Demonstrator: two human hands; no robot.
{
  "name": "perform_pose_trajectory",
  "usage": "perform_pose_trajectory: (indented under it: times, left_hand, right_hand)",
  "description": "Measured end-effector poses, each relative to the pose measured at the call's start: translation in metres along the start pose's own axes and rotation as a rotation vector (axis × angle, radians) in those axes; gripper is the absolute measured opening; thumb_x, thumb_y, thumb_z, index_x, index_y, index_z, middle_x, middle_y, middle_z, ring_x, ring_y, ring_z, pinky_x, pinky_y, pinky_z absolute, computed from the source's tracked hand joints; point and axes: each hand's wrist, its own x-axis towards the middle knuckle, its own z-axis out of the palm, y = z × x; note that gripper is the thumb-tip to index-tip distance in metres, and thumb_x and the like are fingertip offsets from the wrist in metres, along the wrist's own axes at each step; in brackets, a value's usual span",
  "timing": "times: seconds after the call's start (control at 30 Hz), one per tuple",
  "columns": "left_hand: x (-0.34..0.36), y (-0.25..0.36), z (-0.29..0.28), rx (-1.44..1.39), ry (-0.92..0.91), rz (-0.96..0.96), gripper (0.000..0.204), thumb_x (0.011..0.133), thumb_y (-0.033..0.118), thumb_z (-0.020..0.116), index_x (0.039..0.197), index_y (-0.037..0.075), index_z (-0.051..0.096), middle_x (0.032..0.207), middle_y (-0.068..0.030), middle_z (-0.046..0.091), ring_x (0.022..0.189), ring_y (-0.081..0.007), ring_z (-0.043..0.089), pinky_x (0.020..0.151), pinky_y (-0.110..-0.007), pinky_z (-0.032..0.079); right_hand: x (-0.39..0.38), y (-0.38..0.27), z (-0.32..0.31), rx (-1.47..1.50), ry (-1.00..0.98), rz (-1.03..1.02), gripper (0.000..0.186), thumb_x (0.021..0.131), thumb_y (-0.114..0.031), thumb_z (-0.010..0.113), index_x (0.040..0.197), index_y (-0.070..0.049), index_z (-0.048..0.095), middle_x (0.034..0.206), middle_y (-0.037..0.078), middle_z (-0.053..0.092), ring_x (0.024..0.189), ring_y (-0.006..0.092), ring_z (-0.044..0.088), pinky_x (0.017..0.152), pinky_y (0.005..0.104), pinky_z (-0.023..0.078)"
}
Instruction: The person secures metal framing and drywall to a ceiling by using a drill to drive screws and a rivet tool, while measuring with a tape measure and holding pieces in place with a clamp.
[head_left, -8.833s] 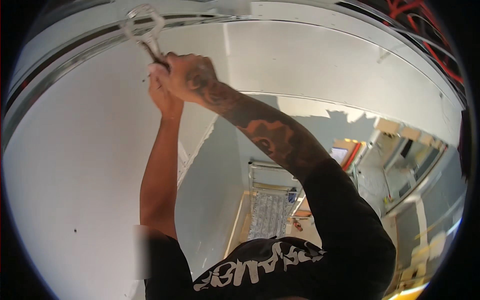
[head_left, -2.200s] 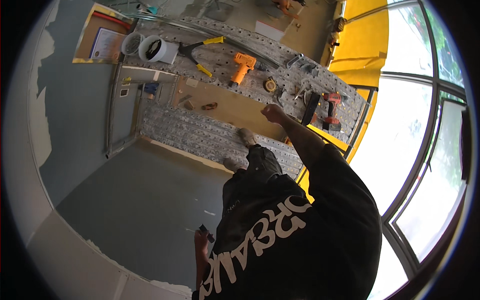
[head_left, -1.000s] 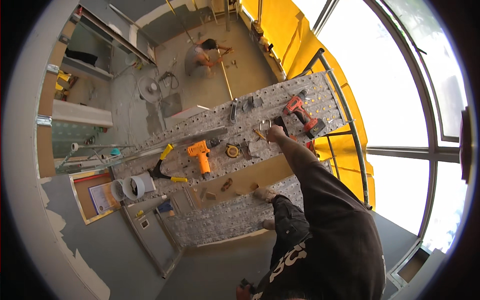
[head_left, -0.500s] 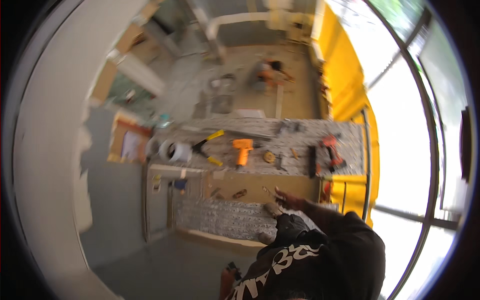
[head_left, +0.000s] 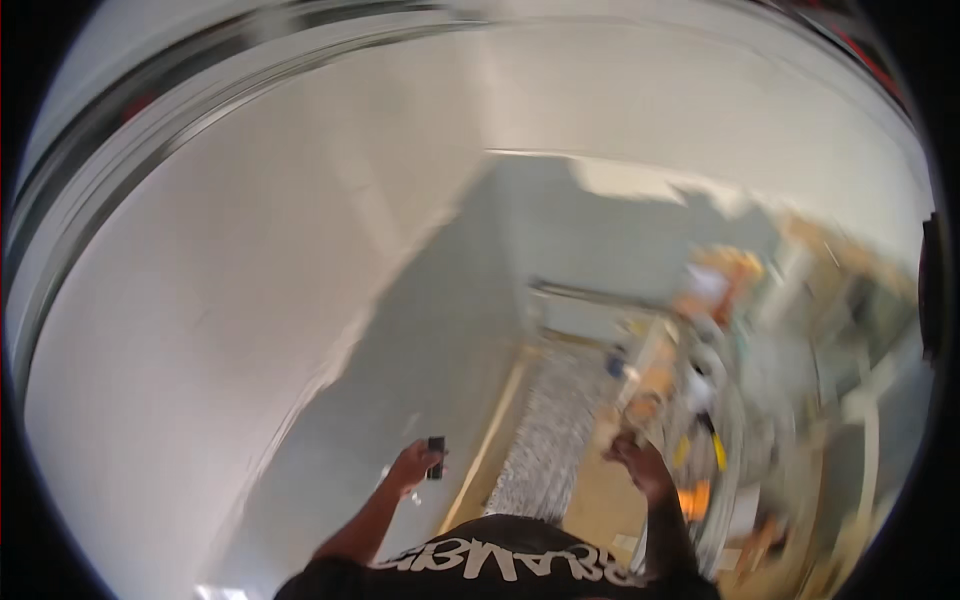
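My left hand (head_left: 410, 467) is closed round a small dark block-shaped object (head_left: 435, 458), in front of the grey lower part of the wall. Its exact kind does not show. My right hand (head_left: 632, 452) is held out over the brown floor strip, fingers drawn together. Blur hides whatever may be in them. Nearest to it on the right are yellow-handled cutters (head_left: 716, 442) and an orange power tool (head_left: 694, 500), both smeared by motion and lying on the plank platform.
A speckled metal plank (head_left: 545, 435) runs between my arms. The wall (head_left: 300, 200) close on the left is white above and grey (head_left: 420, 330) below. At the far right stands a brown board with a white sheet (head_left: 708, 285). White tubs (head_left: 700, 365) stand near the cutters.
My view has swung left toward the wall, so the tools now appear at the right. My left hand and its dark object have come up into fuller view.
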Motion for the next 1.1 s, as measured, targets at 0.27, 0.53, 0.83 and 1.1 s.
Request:
perform_pose_trajectory:
  times: [0.27, 0.53, 0.83, 1.1]
  left_hand:
    - [-0.236, 0.092, -0.102, -0.071, 0.607, 0.476, 0.019, 0.099, 0.010, 0.054, 0.113, -0.003, 0.056, 0.106, -0.0116, 0.070, 0.097, -0.0156, 0.067, 0.085, -0.030, 0.053]
    - [-0.454, 0.208, -0.153, 0.166, 1.362, 0.889, 0.027, 0.088, -0.003, 0.066, 0.114, 0.000, 0.059, 0.098, -0.0085, 0.071, 0.098, -0.0124, 0.065, 0.087, -0.029, 0.051]
    - [-0.518, 0.389, -0.146, 0.975, 1.885, 0.855, 0.033, 0.093, 0.025, 0.063, 0.114, 0.000, 0.067, 0.096, -0.0128, 0.073, 0.086, -0.0169, 0.067, 0.080, -0.031, 0.050]
    - [-0.551, 0.476, -0.144, 1.057, 1.843, 0.474, 0.040, 0.091, 0.033, 0.067, 0.111, -0.002, 0.069, 0.090, -0.0139, 0.070, 0.077, -0.0216, 0.063, 0.076, -0.037, 0.048]
  right_hand:
    - [0.010, 0.012, 0.214, -0.176, -0.513, 0.052, 0.019, 0.099, -0.016, 0.053, 0.107, 0.001, 0.057, 0.093, 0.013, 0.064, 0.092, 0.0295, 0.067, 0.084, 0.0436, 0.054]
    - [-0.045, 0.067, 0.360, -0.223, -1.142, 0.163, 0.028, 0.093, -0.026, 0.063, 0.105, 0.000, 0.058, 0.091, 0.013, 0.063, 0.095, 0.0304, 0.065, 0.090, 0.0462, 0.050]
    - [-0.043, 0.049, 0.386, -0.167, -1.376, 0.328, 0.023, 0.098, -0.023, 0.058, 0.104, 0.000, 0.060, 0.094, 0.011, 0.066, 0.097, 0.0252, 0.066, 0.093, 0.0424, 0.049]
    - [-0.019, -0.006, 0.375, -0.316, -1.605, 0.359, 0.024, 0.100, -0.023, 0.055, 0.104, 0.000, 0.062, 0.097, 0.012, 0.067, 0.099, 0.0228, 0.065, 0.092, 0.0387, 0.049]
